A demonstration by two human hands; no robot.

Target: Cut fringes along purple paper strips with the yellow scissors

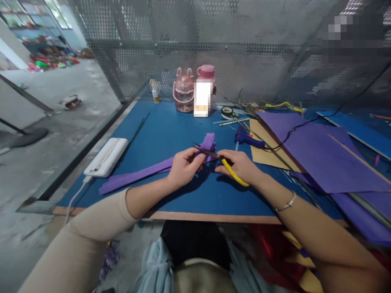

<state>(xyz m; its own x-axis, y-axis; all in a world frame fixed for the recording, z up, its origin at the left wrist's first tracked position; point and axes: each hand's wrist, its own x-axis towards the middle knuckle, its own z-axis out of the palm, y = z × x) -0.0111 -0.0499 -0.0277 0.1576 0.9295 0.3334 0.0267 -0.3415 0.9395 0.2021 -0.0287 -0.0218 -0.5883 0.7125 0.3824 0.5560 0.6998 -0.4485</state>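
Observation:
My left hand [185,166] pinches a long, folded purple strip of crepe-like paper [143,172], whose tail lies to the left across the blue table. The strip's bunched end [209,140] sticks up beyond my fingers. In my right hand [236,163] are scissors [233,173] with yellow handles and dark blades. The blades point left across the purple strip, with the tip just above my left fingers. Whether the blades are cutting into the paper cannot be made out. My right fingers are wrapped round the handles.
A white power strip [106,158] lies at left. A blue glue gun [249,138] with a dark cord, tape roll [227,112], brown paper [269,148] and purple sheets [317,154] lie at right. A pink bottle [184,93] and a small white bottle [155,94] stand at the back.

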